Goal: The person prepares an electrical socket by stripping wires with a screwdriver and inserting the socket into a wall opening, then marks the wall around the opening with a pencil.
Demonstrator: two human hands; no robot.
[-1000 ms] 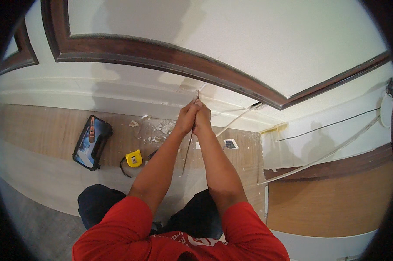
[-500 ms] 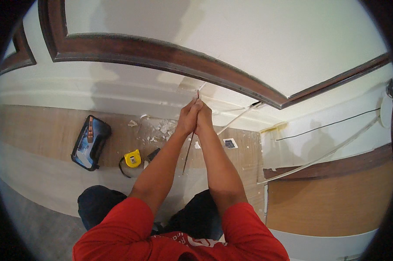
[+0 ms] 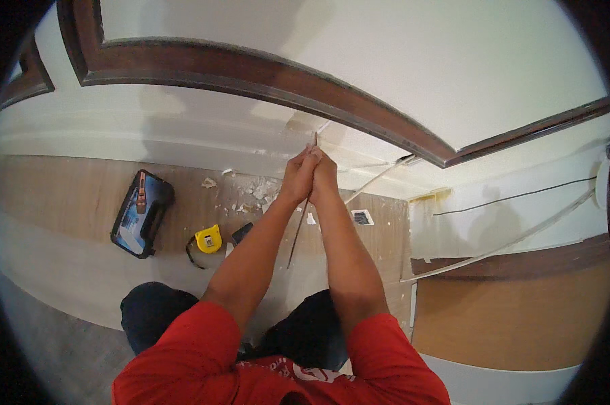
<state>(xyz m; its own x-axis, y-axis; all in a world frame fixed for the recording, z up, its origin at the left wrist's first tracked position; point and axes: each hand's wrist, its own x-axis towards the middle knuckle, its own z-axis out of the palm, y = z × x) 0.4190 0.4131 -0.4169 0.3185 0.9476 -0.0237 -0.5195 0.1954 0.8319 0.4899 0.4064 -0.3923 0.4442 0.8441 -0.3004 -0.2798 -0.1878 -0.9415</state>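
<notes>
Both of my hands are closed together in front of the low part of the wall, my left hand point(image 3: 297, 178) pressed against my right hand point(image 3: 325, 177). Between them runs a thin dark rod point(image 3: 295, 240), possibly a stiff cable. Its lower length slants down between my forearms, and a short reddish-brown tip pokes out above my fingers near the wall. My fingers hide its middle. White chips of plaster-like debris point(image 3: 256, 192) lie on the wood-look surface left of my hands, and a small printed square point(image 3: 362, 217) lies to their right.
A dark tool case point(image 3: 141, 214) and a yellow tape measure point(image 3: 209, 239) lie at left, with a small dark block point(image 3: 241, 233) beside the tape. Dark wooden moulding point(image 3: 251, 74) crosses the wall above my hands. A pale conduit point(image 3: 507, 251) and a black cable point(image 3: 514, 197) run at right.
The view has shifted slightly. My hands, still clasped around the rod, sit a little further right and higher in the picture. The items on the surface stay in place.
</notes>
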